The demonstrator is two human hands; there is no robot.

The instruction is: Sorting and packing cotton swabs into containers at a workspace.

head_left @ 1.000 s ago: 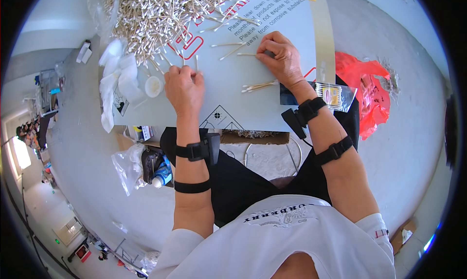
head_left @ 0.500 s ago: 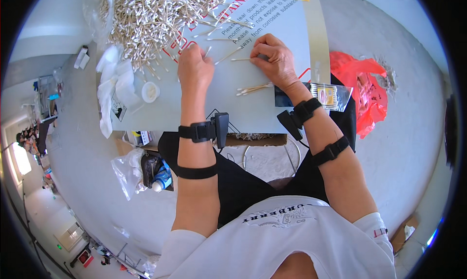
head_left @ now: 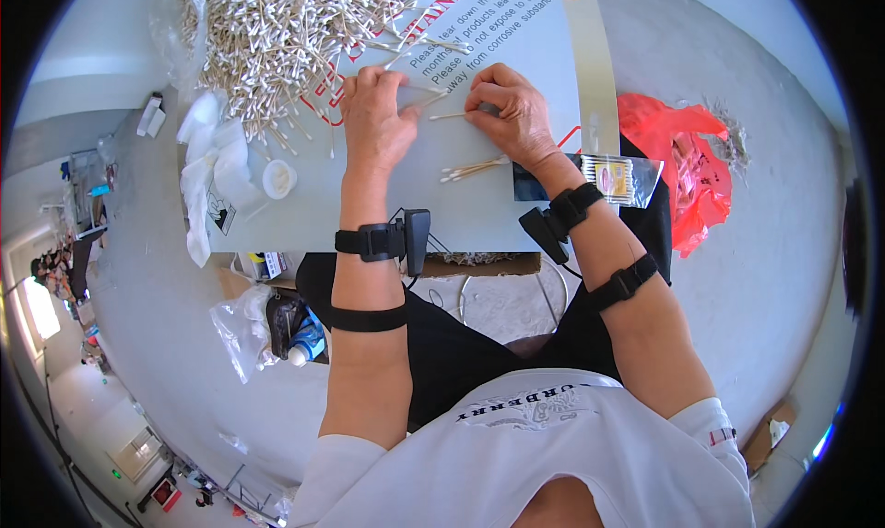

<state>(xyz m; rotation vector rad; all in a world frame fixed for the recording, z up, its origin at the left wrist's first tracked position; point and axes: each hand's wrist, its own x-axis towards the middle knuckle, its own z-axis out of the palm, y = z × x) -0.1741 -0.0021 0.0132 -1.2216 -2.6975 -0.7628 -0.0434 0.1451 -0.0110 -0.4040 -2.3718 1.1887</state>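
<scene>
My right hand [head_left: 512, 115] is closed in a pinch on a cotton swab [head_left: 446, 117], whose white tip points left. To its left, my left hand [head_left: 376, 123] has thumb and index finger parted, beside another cotton swab [head_left: 435, 97] lying on the sheet-covered table [head_left: 369, 210]. Whether the thumb touches that swab is hard to see. Below the right hand lies a small bundle of swabs [head_left: 474, 169], tips to the left. A big heap of loose cotton swabs [head_left: 286, 44] spreads over the far left, with stray ones at its edge.
A clear packet of swabs [head_left: 616, 180] lies under my right wrist at the table's right side. Left of my left hand are a small white round tub [head_left: 279, 179] and crumpled white material [head_left: 230, 164]. A red plastic bag [head_left: 687, 169] is on the floor to the right.
My left hand has gone from a closed fist to parted fingers and turned toward the swab beside it. The swab tip that showed at its fingers is gone. My right hand keeps its pinch.
</scene>
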